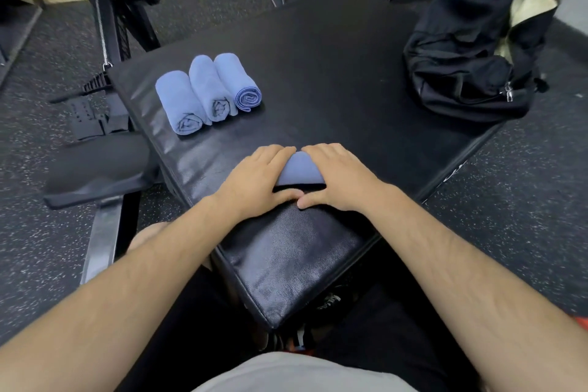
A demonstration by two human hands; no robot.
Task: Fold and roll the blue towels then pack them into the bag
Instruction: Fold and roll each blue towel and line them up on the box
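Padded platform (286, 264): black, with its near corner pointing at the seated person; everything in the task sits on it.
Left hand (257, 178): fingers curled over the top left of the blue towel (300, 172), thumb laid along its near side on the pad.
Right hand (337, 178): mirrors the left, with fingers curled over the top right and the thumb tip almost meeting the other thumb.
Blue towel: a tight bundle under both palms, near the middle of the platform. Only a wedge of cloth shows between the hands, so I cannot tell whether any loose tail lies beyond the fingers.
Step (my reading): the last turns of rolling this towel.
Risk at the roll: uneven pressure from the two hands would probably cone the roll, leaving one end fatter than the other. If the grip lets go too soon, the outer layer may spring open on the slick vinyl.
Three rolled towels (210, 92): side by side at the far left, touching each other, spiral ends facing near. The right one looks the tightest (the other two look softer and more creased).
Risk at the row: lifting a soft roll by one end could let it unwind. The left roll also lies fairly near the platform's left edge and could be nudged off.
Duffel bag (471, 67): black and slumped at the far right corner, well apart from the towels, with pale lining showing at its mouth.
Risk at the bag: the sagging mouth may catch a roll and peel it open unless one hand holds the opening wide. The bag overhangs the right edge slightly, so a push could tip it.
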